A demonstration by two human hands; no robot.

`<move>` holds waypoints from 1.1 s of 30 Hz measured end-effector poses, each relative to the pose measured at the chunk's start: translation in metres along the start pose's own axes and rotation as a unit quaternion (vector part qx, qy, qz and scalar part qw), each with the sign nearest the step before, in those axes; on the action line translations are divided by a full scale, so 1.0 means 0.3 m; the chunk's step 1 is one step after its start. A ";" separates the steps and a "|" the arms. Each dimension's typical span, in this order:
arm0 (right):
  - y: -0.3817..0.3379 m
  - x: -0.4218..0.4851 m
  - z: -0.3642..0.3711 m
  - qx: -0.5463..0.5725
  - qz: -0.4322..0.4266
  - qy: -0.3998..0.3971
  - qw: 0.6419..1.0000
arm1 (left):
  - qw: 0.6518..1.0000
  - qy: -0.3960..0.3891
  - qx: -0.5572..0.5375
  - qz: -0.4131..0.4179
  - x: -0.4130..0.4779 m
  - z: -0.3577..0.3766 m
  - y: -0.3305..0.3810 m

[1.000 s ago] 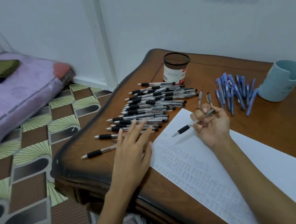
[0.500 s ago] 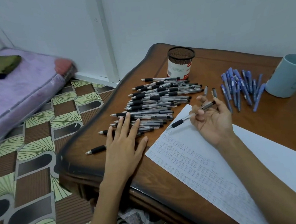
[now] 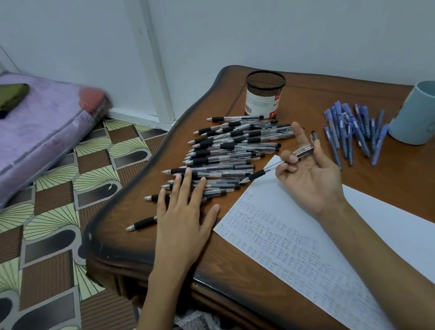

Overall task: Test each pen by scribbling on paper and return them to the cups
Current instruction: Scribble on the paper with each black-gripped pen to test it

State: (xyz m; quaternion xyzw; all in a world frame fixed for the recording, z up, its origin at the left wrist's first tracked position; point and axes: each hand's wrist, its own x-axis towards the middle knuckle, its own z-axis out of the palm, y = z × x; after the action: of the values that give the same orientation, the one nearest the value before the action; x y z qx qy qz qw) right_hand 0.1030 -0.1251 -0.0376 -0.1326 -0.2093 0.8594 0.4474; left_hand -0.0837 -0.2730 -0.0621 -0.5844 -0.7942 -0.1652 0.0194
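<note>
**Holding one light pen above the sheet**

The right hand (image 3: 310, 174), palm up, pinches a pen (image 3: 267, 170) between thumb and curled fingers above the far corner of the paper (image 3: 324, 234); the left hand (image 3: 186, 215) lies flat, fingers straight, on the black pens (image 3: 226, 153); the pen looks light and stiff, its clear barrel probably slick, so the rubber grip near the tip seems the surest hold; the cup (image 3: 266, 91) stands just beyond the heap.

Left hand (image 3: 183, 221) flat, palm down, fingers (image 3: 186, 185) spread. Right hand (image 3: 310, 179) palm up, fingers pinching pen (image 3: 258, 174).
</note>
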 end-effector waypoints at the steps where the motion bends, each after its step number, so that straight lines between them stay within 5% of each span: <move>1: 0.003 -0.001 0.002 0.000 0.004 -0.002 1.000 | 1.000 0.001 0.001 0.001 0.000 0.000 0.000; 15: -0.011 -0.001 0.010 0.040 -0.030 -0.001 0.999 | 1.000 0.012 0.008 0.005 0.000 0.008 -0.002; 33: 0.014 -0.019 0.052 -0.186 -0.007 0.126 0.974 | 1.000 0.017 0.015 0.008 0.003 0.012 -0.007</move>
State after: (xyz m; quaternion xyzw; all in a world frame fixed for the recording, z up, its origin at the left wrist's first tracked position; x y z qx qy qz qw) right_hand 0.0967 -0.1357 -0.0257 -0.3196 -0.3081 0.7783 0.4441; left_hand -0.0855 -0.2716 -0.0658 -0.5876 -0.7914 -0.1628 0.0431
